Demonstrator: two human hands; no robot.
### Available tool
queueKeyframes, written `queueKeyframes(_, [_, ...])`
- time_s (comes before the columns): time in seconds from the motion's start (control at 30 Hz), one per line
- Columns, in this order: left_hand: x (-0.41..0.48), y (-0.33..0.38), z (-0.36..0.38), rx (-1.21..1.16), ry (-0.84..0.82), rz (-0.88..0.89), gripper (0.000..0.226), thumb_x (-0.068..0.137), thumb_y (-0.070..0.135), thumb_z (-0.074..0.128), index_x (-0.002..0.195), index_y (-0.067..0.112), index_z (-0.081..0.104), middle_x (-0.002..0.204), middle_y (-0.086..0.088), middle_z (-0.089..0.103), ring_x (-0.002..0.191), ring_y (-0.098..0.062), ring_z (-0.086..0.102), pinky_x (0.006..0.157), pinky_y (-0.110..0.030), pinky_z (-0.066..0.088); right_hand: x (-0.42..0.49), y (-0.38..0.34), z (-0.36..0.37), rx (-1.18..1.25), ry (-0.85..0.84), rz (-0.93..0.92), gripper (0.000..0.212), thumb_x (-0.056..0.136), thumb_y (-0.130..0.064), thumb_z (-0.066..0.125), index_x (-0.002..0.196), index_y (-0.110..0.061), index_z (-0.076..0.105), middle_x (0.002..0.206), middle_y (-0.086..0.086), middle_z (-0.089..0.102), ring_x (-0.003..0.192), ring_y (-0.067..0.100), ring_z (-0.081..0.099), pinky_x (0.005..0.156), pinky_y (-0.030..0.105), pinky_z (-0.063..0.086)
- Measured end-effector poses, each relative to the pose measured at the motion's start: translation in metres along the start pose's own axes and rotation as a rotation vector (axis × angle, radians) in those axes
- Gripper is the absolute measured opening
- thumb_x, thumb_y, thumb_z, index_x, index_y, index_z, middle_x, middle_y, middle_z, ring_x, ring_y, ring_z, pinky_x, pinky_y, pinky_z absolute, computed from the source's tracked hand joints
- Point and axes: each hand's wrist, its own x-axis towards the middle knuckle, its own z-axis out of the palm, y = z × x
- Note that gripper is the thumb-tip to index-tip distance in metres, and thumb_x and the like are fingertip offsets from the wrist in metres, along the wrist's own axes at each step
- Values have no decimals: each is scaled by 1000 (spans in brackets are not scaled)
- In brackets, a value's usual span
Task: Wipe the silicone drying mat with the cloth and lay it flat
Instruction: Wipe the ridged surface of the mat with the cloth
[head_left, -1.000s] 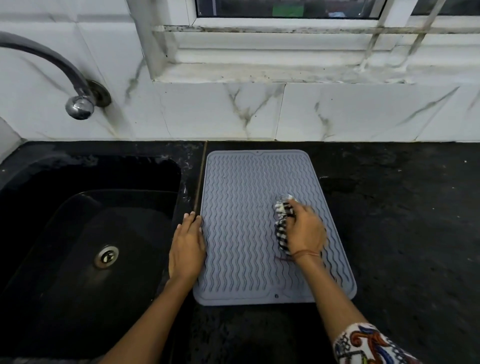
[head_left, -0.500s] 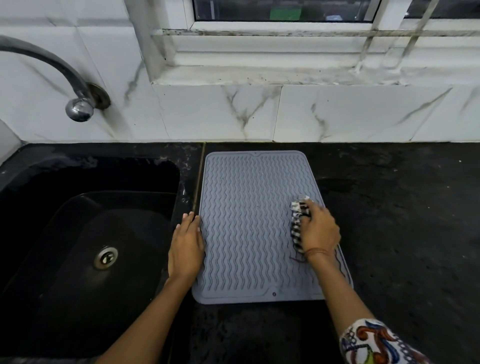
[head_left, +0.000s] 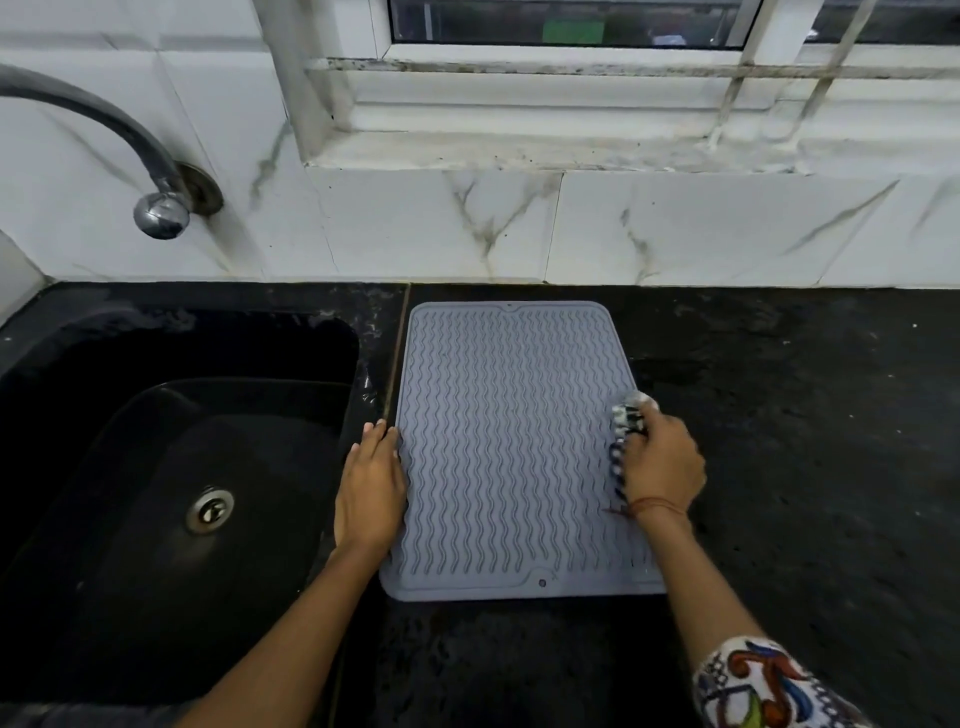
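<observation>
Rightward the cloth (head_left: 628, 421) has been carried by the right hand (head_left: 662, 462), from mid-mat to the right edge of the silicone drying mat (head_left: 509, 447).

Head view: the mat is seen lying flat on the black countertop (head_left: 805, 467), just beside the sink (head_left: 156, 467). The bunched cloth is gripped in curled fingers and pressed down; the left hand (head_left: 370, 488) is laid along the mat's left edge, fingers straight and pressed together. Wiping is judged to be in hand; a return stroke across the ribs is called for next, the left edge pinned. The right fingertips are hidden by the cloth, and the mat's near right corner by the forearm.
</observation>
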Motion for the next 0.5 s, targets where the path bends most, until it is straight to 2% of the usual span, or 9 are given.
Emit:
queueKeyframes(0.07, [0, 0, 0, -2, 1, 3, 37, 94, 4, 37, 130, 2, 42, 144, -16, 39, 139, -26, 27, 116, -40, 21, -27, -27, 17, 109, -23, -97, 34, 90, -14, 54, 124, -18, 55, 121, 10, 59, 103, 27, 59, 89, 40, 51])
queueKeyframes(0.17, [0, -2, -1, 7, -9, 10, 38, 93, 2, 38, 130, 3, 42, 145, -15, 38, 139, -25, 26, 116, -40, 22, -69, -59, 41, 150, -138, -347, 37, 89, -14, 56, 126, -18, 55, 133, 5, 54, 108, 25, 59, 95, 37, 50])
queueKeyframes(0.23, [0, -4, -1, 13, -14, 21, 38, 92, 2, 39, 130, 4, 43, 145, -14, 38, 139, -25, 26, 116, -40, 22, -64, -55, 38, 119, -199, -497, 38, 90, -13, 55, 127, -19, 54, 134, 4, 54, 105, 22, 60, 90, 28, 50])
queueKeyframes(0.3, [0, -5, -2, 11, -18, 25, 37, 93, 3, 39, 129, 3, 44, 144, -14, 39, 139, -25, 27, 116, -41, 23, -35, -32, 21, 22, -199, -437, 38, 92, -13, 50, 129, -20, 51, 131, 3, 55, 98, 17, 60, 78, 18, 48])
queueKeyframes(0.4, [-1, -3, -2, 3, -9, 27, 37, 93, 5, 39, 129, 3, 44, 144, -15, 39, 139, -25, 27, 116, -40, 22, 6, 9, -7, -36, -88, -139, 39, 92, -12, 49, 129, -22, 51, 127, 8, 57, 104, 28, 59, 84, 35, 48])
queueKeyframes(0.5, [-1, -1, -1, -2, -2, 20, 37, 93, 4, 38, 129, 2, 43, 144, -16, 39, 139, -25, 27, 117, -40, 21, 1, 8, -6, -33, -19, 20, 37, 92, -13, 49, 128, -20, 51, 120, 15, 57, 102, 35, 59, 84, 41, 48])
